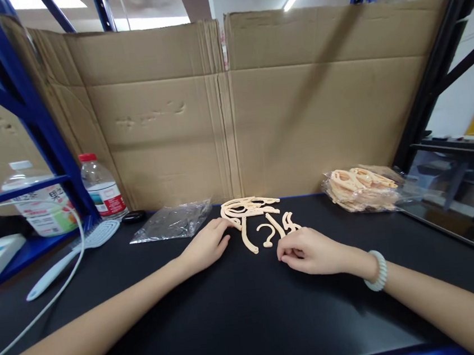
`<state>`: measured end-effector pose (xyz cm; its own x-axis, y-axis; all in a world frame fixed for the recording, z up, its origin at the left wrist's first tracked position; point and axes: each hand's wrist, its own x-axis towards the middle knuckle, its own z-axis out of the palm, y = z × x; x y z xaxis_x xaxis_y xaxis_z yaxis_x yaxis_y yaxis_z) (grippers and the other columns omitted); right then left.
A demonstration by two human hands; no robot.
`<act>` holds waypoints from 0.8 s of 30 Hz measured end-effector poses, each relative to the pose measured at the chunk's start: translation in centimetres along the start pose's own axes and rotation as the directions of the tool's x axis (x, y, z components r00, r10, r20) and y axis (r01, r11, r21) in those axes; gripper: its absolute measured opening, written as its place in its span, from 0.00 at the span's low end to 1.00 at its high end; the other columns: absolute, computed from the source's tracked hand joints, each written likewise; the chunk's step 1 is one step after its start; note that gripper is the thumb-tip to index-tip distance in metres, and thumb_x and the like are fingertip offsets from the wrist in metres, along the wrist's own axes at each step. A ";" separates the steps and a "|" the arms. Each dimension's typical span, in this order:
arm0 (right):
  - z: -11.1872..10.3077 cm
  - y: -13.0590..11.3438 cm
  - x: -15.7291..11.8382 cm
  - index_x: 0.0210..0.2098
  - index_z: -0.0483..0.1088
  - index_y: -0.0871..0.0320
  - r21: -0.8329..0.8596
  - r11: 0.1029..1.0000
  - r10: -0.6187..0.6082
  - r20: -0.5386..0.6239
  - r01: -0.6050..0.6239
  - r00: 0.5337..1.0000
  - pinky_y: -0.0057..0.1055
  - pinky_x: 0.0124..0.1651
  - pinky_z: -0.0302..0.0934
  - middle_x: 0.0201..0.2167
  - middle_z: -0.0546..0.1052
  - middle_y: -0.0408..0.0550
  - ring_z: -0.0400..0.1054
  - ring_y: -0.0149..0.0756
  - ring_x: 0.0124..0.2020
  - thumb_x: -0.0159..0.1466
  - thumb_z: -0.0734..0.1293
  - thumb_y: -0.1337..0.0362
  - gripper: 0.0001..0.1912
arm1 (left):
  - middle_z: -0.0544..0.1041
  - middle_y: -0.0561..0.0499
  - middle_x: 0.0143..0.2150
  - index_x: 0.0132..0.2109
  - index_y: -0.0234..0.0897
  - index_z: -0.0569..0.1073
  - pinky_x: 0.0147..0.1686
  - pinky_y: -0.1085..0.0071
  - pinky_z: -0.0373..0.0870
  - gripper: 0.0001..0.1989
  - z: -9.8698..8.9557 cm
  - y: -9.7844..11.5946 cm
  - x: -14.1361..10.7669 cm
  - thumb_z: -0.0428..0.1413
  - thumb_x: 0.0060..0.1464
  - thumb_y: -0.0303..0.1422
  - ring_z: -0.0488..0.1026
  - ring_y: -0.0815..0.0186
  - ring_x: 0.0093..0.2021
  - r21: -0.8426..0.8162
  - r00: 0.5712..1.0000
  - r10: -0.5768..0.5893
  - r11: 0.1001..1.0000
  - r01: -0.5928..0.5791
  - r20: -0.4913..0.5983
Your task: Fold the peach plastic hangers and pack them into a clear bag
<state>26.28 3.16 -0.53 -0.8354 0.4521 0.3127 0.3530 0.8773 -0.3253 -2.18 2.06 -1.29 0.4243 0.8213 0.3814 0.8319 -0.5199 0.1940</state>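
My left hand (207, 241) rests at the near left side of a pile of cream plastic hanger parts (250, 205), fingers stretched out and thumb apart. Its fingertips touch a part at the pile's edge. My right hand (308, 252) is closed with curled fingers, just right of the loose pieces; whatever is in it, if anything, is hidden. Between the hands lie a curved hanger arm (248, 238), a small hanger hook (267, 235) and another curved arm (275, 225). Small cream pieces (288, 221) lie just beyond my right hand, partly covered by it.
A clear plastic bag (171, 221) lies left of the pile. Bagged cream parts (359, 187) sit at the back right. On the left are a hairbrush (78, 256), a white cable (69, 291), a red-capped bottle (101, 189) and a larger jug (42, 201). Cardboard (164, 128) walls the back.
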 end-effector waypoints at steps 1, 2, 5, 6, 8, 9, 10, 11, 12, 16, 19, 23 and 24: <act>0.0 0.0 0.0 0.29 0.71 0.59 -0.014 1.000 -0.012 -0.001 0.012 1.000 0.23 0.29 0.51 0.22 0.69 0.38 0.58 0.24 0.22 0.56 0.62 0.74 0.08 | 0.71 0.44 0.54 0.51 0.37 0.68 0.59 0.58 0.62 0.16 0.0 -0.4 0.5 0.48 0.56 0.23 0.66 0.58 0.57 0.004 1.000 -0.018 1.000 0.018 0.011; 0.1 -0.1 0.0 0.30 0.71 0.59 -0.025 0.999 -0.023 0.000 0.023 1.000 0.23 0.30 0.51 0.22 0.69 0.38 0.58 0.25 0.23 0.56 0.62 0.74 0.08 | 0.71 0.42 0.55 0.51 0.35 0.68 0.59 0.58 0.62 0.16 -0.1 -0.6 1.1 0.48 0.56 0.22 0.66 0.57 0.57 0.010 0.999 -0.046 0.999 0.045 0.015; 0.0 -0.5 0.0 0.31 0.71 0.58 -0.027 0.998 -0.051 0.009 0.051 0.999 0.23 0.30 0.52 0.22 0.68 0.38 0.59 0.25 0.23 0.57 0.62 0.74 0.08 | 0.69 0.40 0.56 0.55 0.32 0.66 0.58 0.60 0.63 0.18 -0.5 -1.3 3.6 0.49 0.57 0.21 0.66 0.58 0.58 0.030 0.989 -0.138 0.990 0.136 0.057; 0.0 -0.7 -0.1 0.31 0.71 0.58 -0.024 0.998 -0.055 0.012 0.055 0.998 0.23 0.30 0.52 0.22 0.68 0.38 0.59 0.25 0.23 0.57 0.62 0.74 0.08 | 0.70 0.41 0.55 0.55 0.33 0.67 0.57 0.60 0.65 0.17 -0.7 -1.5 4.6 0.50 0.58 0.22 0.67 0.58 0.57 0.037 0.981 -0.173 0.985 0.171 0.087; 0.0 -0.8 -0.1 0.31 0.71 0.59 -0.017 0.998 -0.054 0.018 0.054 0.998 0.23 0.30 0.52 0.23 0.68 0.39 0.59 0.25 0.23 0.58 0.61 0.74 0.08 | 0.72 0.43 0.53 0.54 0.33 0.68 0.49 0.55 0.70 0.15 -1.1 -2.1 6.8 0.54 0.61 0.31 0.71 0.57 0.51 0.067 0.953 -0.266 0.964 0.259 0.143; 0.1 -0.8 -0.1 0.31 0.71 0.59 -0.014 0.999 -0.050 0.019 0.051 0.999 0.23 0.30 0.53 0.23 0.68 0.39 0.59 0.25 0.23 0.58 0.61 0.74 0.08 | 0.71 0.44 0.53 0.54 0.34 0.68 0.46 0.55 0.72 0.16 -1.2 -2.5 8.0 0.55 0.61 0.35 0.72 0.58 0.48 0.091 0.933 -0.319 0.947 0.307 0.169; 0.1 -0.8 -0.1 0.31 0.72 0.59 -0.012 0.999 -0.046 0.019 0.046 0.999 0.23 0.30 0.53 0.23 0.68 0.39 0.59 0.26 0.24 0.58 0.62 0.74 0.08 | 0.71 0.44 0.53 0.54 0.35 0.68 0.45 0.56 0.73 0.16 -1.4 -2.8 9.0 0.54 0.61 0.35 0.73 0.58 0.47 0.117 0.908 -0.369 0.929 0.352 0.198; 0.1 -0.7 -0.1 0.31 0.72 0.59 -0.009 0.999 -0.040 0.017 0.040 0.999 0.23 0.30 0.53 0.22 0.68 0.39 0.59 0.26 0.23 0.58 0.62 0.74 0.08 | 0.71 0.44 0.53 0.54 0.35 0.68 0.44 0.57 0.73 0.16 -1.5 -3.2 10.0 0.54 0.61 0.35 0.73 0.58 0.47 0.148 0.881 -0.417 0.908 0.393 0.225; 0.2 -0.6 0.0 0.31 0.72 0.59 -0.005 0.999 -0.035 0.016 0.035 0.999 0.23 0.30 0.53 0.22 0.68 0.39 0.59 0.26 0.23 0.58 0.62 0.74 0.08 | 0.71 0.44 0.53 0.54 0.35 0.68 0.44 0.57 0.73 0.16 -1.5 -3.6 10.9 0.55 0.61 0.35 0.73 0.58 0.47 0.180 0.855 -0.459 0.887 0.426 0.242; 0.4 -0.4 0.0 0.31 0.73 0.59 0.011 1.000 -0.024 0.003 0.024 1.000 0.23 0.30 0.53 0.21 0.67 0.38 0.59 0.25 0.23 0.57 0.62 0.74 0.08 | 0.71 0.44 0.53 0.54 0.35 0.68 0.45 0.57 0.73 0.16 -1.3 -4.6 12.9 0.55 0.61 0.35 0.73 0.58 0.48 0.279 0.773 -0.564 0.823 0.495 0.292; 0.4 -0.3 0.0 0.31 0.73 0.59 0.007 0.999 -0.036 -0.016 0.036 0.999 0.23 0.30 0.54 0.22 0.68 0.39 0.60 0.26 0.23 0.56 0.62 0.74 0.08 | 0.71 0.44 0.53 0.54 0.36 0.69 0.45 0.57 0.73 0.16 -0.9 -5.0 13.0 0.55 0.61 0.35 0.73 0.58 0.48 0.311 0.762 -0.588 0.803 0.508 0.272; 0.3 -0.2 0.0 0.30 0.73 0.59 0.008 0.999 -0.044 -0.028 0.044 0.999 0.23 0.30 0.54 0.22 0.68 0.39 0.60 0.26 0.23 0.55 0.63 0.75 0.09 | 0.71 0.44 0.53 0.54 0.35 0.68 0.45 0.57 0.73 0.16 -0.8 -5.4 12.6 0.55 0.61 0.35 0.73 0.58 0.48 0.318 0.781 -0.599 0.786 0.529 0.180; 0.2 -0.1 0.0 0.30 0.73 0.59 0.012 0.999 -0.046 -0.028 0.047 0.999 0.23 0.30 0.54 0.22 0.68 0.38 0.60 0.26 0.23 0.55 0.63 0.75 0.09 | 0.71 0.44 0.53 0.54 0.35 0.68 0.45 0.57 0.73 0.16 -1.0 -5.4 12.6 0.55 0.61 0.35 0.73 0.58 0.48 0.312 0.787 -0.599 0.784 0.537 0.149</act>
<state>26.12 3.00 -0.68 -0.8385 0.4155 0.3526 0.3087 0.8954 -0.3210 -1.72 14.94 3.36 -0.1109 0.9926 0.0496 0.9915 0.1070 0.0745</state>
